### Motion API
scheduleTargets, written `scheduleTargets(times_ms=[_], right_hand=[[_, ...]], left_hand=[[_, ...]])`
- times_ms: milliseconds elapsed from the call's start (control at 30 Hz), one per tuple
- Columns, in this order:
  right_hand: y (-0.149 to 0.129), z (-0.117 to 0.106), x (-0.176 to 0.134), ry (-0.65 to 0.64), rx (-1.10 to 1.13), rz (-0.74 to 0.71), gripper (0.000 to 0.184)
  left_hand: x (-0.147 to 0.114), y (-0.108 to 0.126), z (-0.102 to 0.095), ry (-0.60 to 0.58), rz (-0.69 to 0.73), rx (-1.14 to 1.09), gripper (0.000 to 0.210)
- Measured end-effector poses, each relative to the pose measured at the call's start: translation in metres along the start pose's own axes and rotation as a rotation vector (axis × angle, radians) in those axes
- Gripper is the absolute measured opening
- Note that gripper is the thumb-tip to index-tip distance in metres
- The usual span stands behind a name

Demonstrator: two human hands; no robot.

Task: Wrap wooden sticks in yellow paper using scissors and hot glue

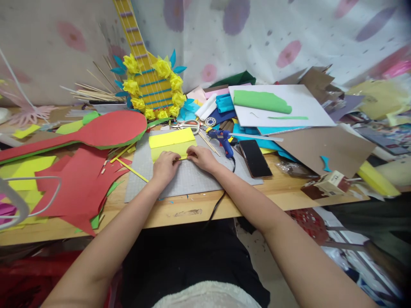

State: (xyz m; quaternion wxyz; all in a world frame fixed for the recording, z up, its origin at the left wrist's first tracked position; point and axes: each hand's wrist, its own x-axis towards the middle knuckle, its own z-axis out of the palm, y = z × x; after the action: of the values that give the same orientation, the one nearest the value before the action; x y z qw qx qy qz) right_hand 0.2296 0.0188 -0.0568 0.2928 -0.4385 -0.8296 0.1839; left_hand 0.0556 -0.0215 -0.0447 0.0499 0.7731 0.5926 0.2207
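A sheet of yellow paper lies on the grey cutting mat, with a brighter band along its far side. My left hand pinches its near edge at the left. At the right part of the same edge, my right hand also has its fingers closed. Between the two hands the near edge looks narrow and rolled or folded; the fingertips partly hide it. Just right of the paper rests a blue glue gun, and scissors lie behind it.
A black phone lies right of the mat. Red paper and a red spoon-shaped cutout cover the left. A yellow guitar-shaped craft stands behind. A white board holds green paper; a drink carton sits near the right edge.
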Motion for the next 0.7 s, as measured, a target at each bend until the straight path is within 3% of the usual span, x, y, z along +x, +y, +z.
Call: scheduleTargets(times_ms=[167, 300, 500, 700], right_hand=[[0.010, -0.012, -0.004, 0.129, 0.161, 0.061, 0.025], [0.016, -0.019, -0.006, 0.226, 0.137, 0.099, 0.028], [0.013, -0.016, -0.007, 0.137, 0.128, 0.046, 0.034], [0.007, -0.010, -0.006, 0.030, 0.077, 0.041, 0.029]], left_hand=[[0.008, -0.003, -0.001, -0.038, -0.056, -0.002, 0.014], [0.011, -0.007, -0.002, -0.075, -0.081, 0.007, 0.016], [0.015, -0.010, -0.003, -0.087, -0.089, 0.009, 0.018], [0.014, -0.008, -0.003, -0.103, -0.050, 0.091, 0.022]])
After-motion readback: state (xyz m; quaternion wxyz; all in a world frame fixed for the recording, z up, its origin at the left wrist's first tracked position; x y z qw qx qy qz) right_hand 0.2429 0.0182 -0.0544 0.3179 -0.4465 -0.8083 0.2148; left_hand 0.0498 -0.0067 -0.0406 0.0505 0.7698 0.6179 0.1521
